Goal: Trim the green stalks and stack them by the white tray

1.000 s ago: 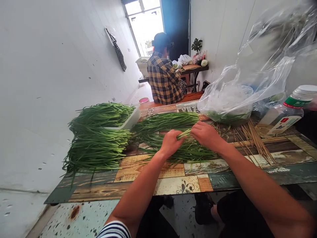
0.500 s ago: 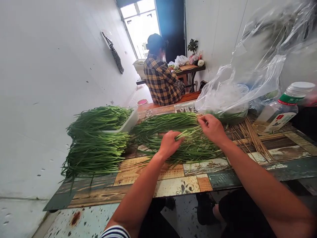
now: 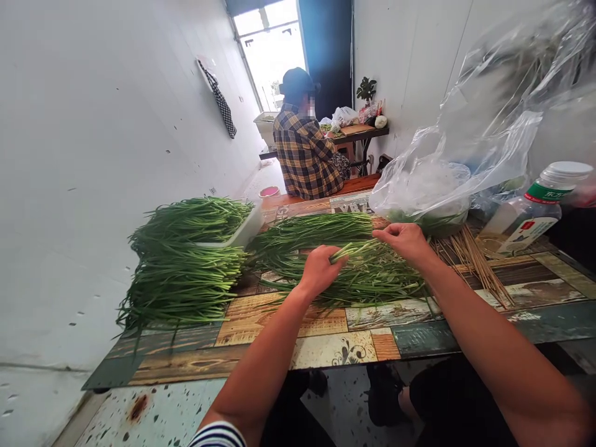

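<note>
My left hand point(image 3: 322, 270) is closed around a small bunch of garlic chives point(image 3: 347, 250), their pale stem ends pointing right. Just right of those ends, my right hand point(image 3: 406, 241) is in a pinch; what its fingertips hold, if anything, is too small to make out. Under both hands lies a loose spread of chives and trimmings point(image 3: 372, 279). Behind it, a flat row of chives point(image 3: 321, 226) stretches across the table. To the left, a thick pile of chives point(image 3: 186, 279) sits in front of a white tray point(image 3: 249, 228) heaped with more.
Thin wooden sticks point(image 3: 479, 264) lie right of my right hand. Beyond them stand a clear bottle point(image 3: 526, 214) with a green band and a plastic bag point(image 3: 419, 180) over a bowl. A person in a plaid shirt point(image 3: 305, 152) sits across the table point(image 3: 288, 316), facing another table.
My right hand has shifted slightly right and down, away from the stem ends, its fingers still pinched. The left hand keeps its hold on the chives. The view has moved slightly.
</note>
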Demonstrator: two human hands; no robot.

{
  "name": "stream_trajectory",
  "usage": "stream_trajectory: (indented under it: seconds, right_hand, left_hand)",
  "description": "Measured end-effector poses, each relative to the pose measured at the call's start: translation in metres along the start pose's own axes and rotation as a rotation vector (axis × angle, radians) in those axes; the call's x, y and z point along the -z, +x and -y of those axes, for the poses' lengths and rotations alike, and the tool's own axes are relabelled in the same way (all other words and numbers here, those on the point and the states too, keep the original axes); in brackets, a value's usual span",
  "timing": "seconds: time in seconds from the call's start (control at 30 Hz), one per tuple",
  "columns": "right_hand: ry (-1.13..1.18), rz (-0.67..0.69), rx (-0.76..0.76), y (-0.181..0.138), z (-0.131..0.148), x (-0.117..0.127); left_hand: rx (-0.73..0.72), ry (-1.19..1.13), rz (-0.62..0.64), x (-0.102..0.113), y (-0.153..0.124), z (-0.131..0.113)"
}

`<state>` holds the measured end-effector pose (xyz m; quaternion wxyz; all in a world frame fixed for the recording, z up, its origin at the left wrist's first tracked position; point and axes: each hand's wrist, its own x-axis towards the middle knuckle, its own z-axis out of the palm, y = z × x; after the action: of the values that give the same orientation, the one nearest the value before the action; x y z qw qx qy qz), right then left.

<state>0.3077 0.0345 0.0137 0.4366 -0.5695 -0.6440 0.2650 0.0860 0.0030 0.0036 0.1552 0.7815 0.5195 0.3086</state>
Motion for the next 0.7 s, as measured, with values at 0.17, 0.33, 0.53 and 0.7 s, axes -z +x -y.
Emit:
stream_trajectory:
  seconds: [0.17, 0.33, 0.53, 0.7]
  right_hand:
    - [0.045, 0.199, 0.037, -0.009, 0.010, -0.008]
    - [-0.067, 0.205, 0.121, -0.012, 0.011, -0.010]
    - [-0.183, 0.158, 0.147, -0.013, 0.009, -0.013]
    - [-0.114, 0.192, 0.041, -0.006, -0.005, -0.009]
  left_hand:
    - [-0.018, 0.021, -0.019, -0.001, 0.000, 0.002]
    - [-0.015, 0.021, -0.027, -0.002, -0.001, 0.001]
    - [0.001, 0.031, -0.016, -0.002, -0.002, -0.001]
    - [0.013, 0.008, -0.004, -0.003, 0.000, 0.001]
